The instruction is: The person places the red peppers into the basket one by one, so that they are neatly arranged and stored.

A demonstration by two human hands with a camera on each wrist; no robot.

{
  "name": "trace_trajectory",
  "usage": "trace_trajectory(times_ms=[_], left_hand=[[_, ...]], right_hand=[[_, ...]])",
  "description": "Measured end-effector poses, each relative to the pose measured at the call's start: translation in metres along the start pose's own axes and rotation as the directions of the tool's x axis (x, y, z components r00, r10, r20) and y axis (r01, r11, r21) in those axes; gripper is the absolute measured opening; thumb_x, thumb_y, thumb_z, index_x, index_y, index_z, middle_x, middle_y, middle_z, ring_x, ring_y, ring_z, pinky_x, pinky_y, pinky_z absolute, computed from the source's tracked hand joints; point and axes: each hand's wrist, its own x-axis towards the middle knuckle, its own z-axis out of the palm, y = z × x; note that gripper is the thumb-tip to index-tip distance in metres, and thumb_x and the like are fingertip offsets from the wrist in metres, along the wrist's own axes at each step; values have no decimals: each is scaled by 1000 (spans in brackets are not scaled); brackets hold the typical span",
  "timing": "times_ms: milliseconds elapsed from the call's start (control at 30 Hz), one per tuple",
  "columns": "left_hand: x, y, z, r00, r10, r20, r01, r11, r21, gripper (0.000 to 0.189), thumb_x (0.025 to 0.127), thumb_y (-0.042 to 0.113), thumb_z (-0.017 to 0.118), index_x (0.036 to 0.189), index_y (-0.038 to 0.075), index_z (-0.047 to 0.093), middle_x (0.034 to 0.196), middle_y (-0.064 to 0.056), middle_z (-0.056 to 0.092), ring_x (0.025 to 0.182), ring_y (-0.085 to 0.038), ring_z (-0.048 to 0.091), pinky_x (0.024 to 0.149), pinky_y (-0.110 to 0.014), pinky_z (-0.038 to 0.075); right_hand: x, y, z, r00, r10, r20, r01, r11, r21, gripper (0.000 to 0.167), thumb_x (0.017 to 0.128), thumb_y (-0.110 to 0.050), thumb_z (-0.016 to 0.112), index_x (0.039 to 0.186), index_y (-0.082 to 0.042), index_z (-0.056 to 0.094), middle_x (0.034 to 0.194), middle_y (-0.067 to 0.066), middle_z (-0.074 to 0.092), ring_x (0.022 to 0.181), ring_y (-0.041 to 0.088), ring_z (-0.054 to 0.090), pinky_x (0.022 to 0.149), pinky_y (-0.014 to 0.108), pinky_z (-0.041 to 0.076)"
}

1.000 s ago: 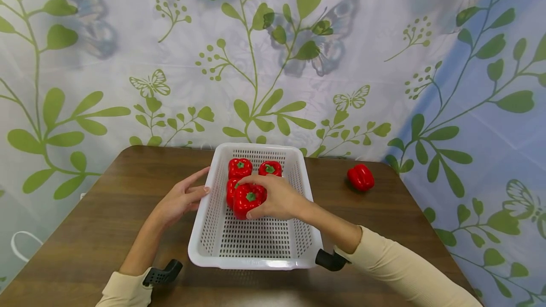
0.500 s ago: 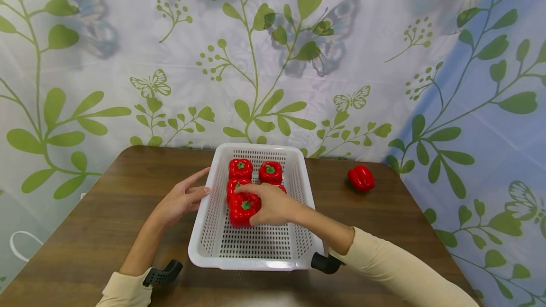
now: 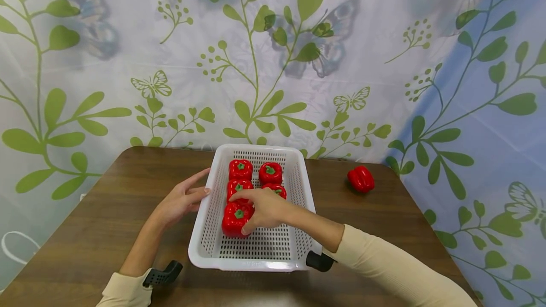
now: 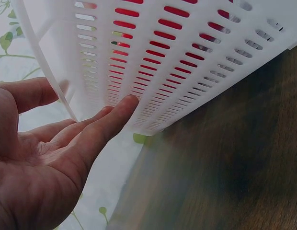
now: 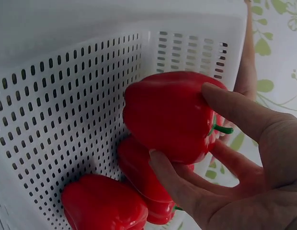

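Observation:
A white perforated plastic basket stands on the wooden table, tilted slightly in the head view. My right hand reaches in over its right side and grips a red bell pepper by its sides. In the right wrist view the thumb and fingers lie around this pepper, near its green stem. Behind it in the basket, several more red bell peppers stand in two columns, stems up. My left hand rests at the basket's left rim, and its extended fingers touch the outer wall.
Another red bell pepper lies on its side on the table at the right. A patterned curtain hangs behind the table's back edge. A white cable loop shows at the far left.
My right hand has moved the gripped pepper toward the front left of the basket and lowered it, uncovering the peppers behind. The left hand and the basket have stayed in place.

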Motion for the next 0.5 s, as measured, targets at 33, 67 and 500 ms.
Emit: trace_trajectory(times_ms=[33,67,500], left_hand=[[0,0,0,1000,0,0,0,1000,0,70,103,24,59,163,17,22,149,-32,47,123,-44,62,94,-55,57],[0,0,0,1000,2,-1,-2,1000,-2,70,103,24,59,163,17,22,149,-32,47,123,-44,62,93,-55,57],[-1,0,2,1000,-1,-9,1,1000,0,70,103,24,59,163,18,23,149,-31,48,123,-44,63,93,-55,57]], right_hand=[[1,0,0,1000,-1,6,1,1000,-14,75,71,-23,92,138,-32,59,134,1,62,119,22,57,87,36,61],[3,-1,0,1000,-1,13,2,1000,-25,75,71,-23,92,138,-32,60,134,1,62,119,22,57,87,37,61],[14,-2,3,996,-16,87,27,991,-129,71,71,-23,92,135,-33,62,132,-2,62,121,19,55,91,39,59]])
